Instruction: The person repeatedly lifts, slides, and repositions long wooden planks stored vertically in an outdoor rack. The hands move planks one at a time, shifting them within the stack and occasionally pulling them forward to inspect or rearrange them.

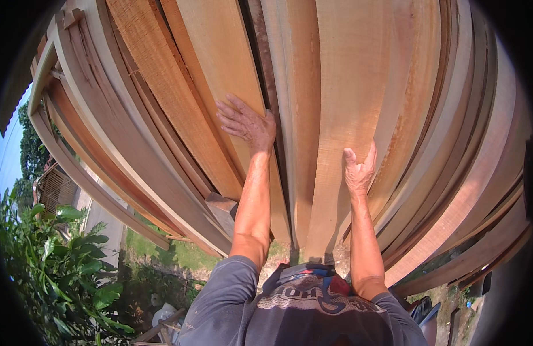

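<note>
Tall sawn wooden planks stand side by side in front of me. My left hand (pixel 247 124) lies on the face of a pale plank (pixel 223 40), fingers stretched to the left and thumb near its right edge. My right hand (pixel 360 170) is at the right edge of a wide light-brown plank (pixel 350 75). Its thumb and forefinger point up, apart from each other; the other fingers are mostly hidden. A narrow, dark, rough-edged strip of wood (pixel 266 52) sits in the gap right of the pale plank.
More planks (pixel 468 190) lean close together on the right. At the left, a wooden rail (pixel 76 167) frames the stack, and a short wood block (pixel 221 209) juts out low between boards. Leafy bushes (pixel 65 265) grow at lower left. Grass (pixel 188 254) lies below the planks.
</note>
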The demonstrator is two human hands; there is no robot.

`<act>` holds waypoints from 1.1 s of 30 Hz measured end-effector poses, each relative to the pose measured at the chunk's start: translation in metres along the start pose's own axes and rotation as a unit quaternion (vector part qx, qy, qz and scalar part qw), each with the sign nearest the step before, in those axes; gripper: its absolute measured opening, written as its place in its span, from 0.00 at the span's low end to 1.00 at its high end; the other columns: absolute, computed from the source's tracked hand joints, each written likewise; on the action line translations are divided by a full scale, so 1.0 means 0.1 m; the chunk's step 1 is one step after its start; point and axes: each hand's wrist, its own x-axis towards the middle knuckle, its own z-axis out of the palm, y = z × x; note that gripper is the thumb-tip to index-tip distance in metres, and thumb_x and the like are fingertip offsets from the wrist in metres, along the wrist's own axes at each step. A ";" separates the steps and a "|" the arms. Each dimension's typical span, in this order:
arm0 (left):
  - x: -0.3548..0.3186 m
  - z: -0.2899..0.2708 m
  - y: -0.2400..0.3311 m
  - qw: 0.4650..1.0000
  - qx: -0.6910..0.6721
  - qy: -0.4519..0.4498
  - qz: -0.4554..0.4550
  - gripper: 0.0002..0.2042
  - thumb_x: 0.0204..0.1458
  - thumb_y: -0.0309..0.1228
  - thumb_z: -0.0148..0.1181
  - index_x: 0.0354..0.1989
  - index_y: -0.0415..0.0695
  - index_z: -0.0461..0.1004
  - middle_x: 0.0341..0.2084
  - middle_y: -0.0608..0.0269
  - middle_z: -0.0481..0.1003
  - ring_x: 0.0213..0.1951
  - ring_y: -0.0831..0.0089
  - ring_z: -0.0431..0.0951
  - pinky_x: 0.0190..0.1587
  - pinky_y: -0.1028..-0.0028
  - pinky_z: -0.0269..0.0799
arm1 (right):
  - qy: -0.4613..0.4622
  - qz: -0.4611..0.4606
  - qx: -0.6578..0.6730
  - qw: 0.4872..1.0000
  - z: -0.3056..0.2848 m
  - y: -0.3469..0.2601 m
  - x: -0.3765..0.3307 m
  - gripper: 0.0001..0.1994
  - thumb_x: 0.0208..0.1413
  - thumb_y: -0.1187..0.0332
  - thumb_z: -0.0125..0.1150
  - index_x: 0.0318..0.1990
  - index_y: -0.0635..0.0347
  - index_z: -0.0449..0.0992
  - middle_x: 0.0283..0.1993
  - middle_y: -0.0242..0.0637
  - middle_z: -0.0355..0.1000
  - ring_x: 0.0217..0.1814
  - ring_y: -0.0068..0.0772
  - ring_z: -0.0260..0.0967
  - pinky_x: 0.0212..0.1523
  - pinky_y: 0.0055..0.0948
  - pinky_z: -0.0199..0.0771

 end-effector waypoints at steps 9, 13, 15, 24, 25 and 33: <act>0.15 -0.74 -0.47 0.974 -0.150 -0.151 0.078 0.60 0.43 0.33 0.71 0.76 0.31 0.28 0.74 0.27 0.38 0.76 0.42 0.45 0.77 0.59 0.47 | 0.005 -0.003 0.033 0.999 0.03 -0.01 0.00 0.47 0.56 0.35 0.64 0.67 0.68 0.63 0.60 0.53 0.67 0.64 0.52 0.66 0.63 0.47 0.68; 0.11 -0.91 -0.53 0.962 -0.212 -0.173 0.020 0.55 0.44 0.30 0.67 0.76 0.30 0.33 0.69 0.31 0.58 0.65 0.50 0.69 0.65 0.61 0.70 | 0.008 0.002 0.043 0.999 0.01 -0.06 -0.01 0.47 0.55 0.35 0.65 0.68 0.68 0.62 0.59 0.52 0.67 0.63 0.52 0.66 0.63 0.47 0.68; 0.10 -0.99 -0.54 0.954 -0.227 -0.194 -0.017 0.54 0.44 0.30 0.67 0.76 0.30 0.35 0.63 0.35 0.65 0.60 0.52 0.73 0.63 0.63 0.72 | 0.001 0.002 0.038 0.999 0.01 -0.04 -0.01 0.46 0.56 0.36 0.65 0.68 0.68 0.62 0.59 0.53 0.67 0.63 0.52 0.66 0.63 0.47 0.68; 0.21 -1.16 -0.94 0.944 -0.296 -0.145 -0.029 0.30 0.46 0.25 0.64 0.59 0.34 0.62 0.45 0.51 0.76 0.44 0.64 0.78 0.50 0.67 0.75 | -0.005 -0.022 0.001 1.000 -0.01 0.08 0.00 0.46 0.56 0.36 0.65 0.68 0.69 0.62 0.59 0.55 0.67 0.63 0.54 0.66 0.63 0.49 0.67; 0.20 -1.14 -0.97 0.934 -0.324 -0.139 -0.063 0.30 0.47 0.25 0.64 0.61 0.35 0.62 0.44 0.53 0.75 0.46 0.64 0.77 0.52 0.66 0.75 | -0.006 -0.019 0.005 1.000 -0.01 0.09 0.00 0.46 0.56 0.36 0.65 0.68 0.69 0.62 0.59 0.55 0.68 0.63 0.55 0.66 0.63 0.49 0.67; -0.08 -0.76 -1.02 0.984 -0.172 0.049 -0.002 0.50 0.55 0.37 0.69 0.78 0.39 0.39 0.72 0.36 0.52 0.73 0.44 0.54 0.74 0.54 0.52 | -0.017 -0.003 0.009 1.000 -0.03 0.07 -0.03 0.47 0.56 0.35 0.64 0.68 0.69 0.61 0.58 0.53 0.68 0.62 0.53 0.66 0.62 0.48 0.68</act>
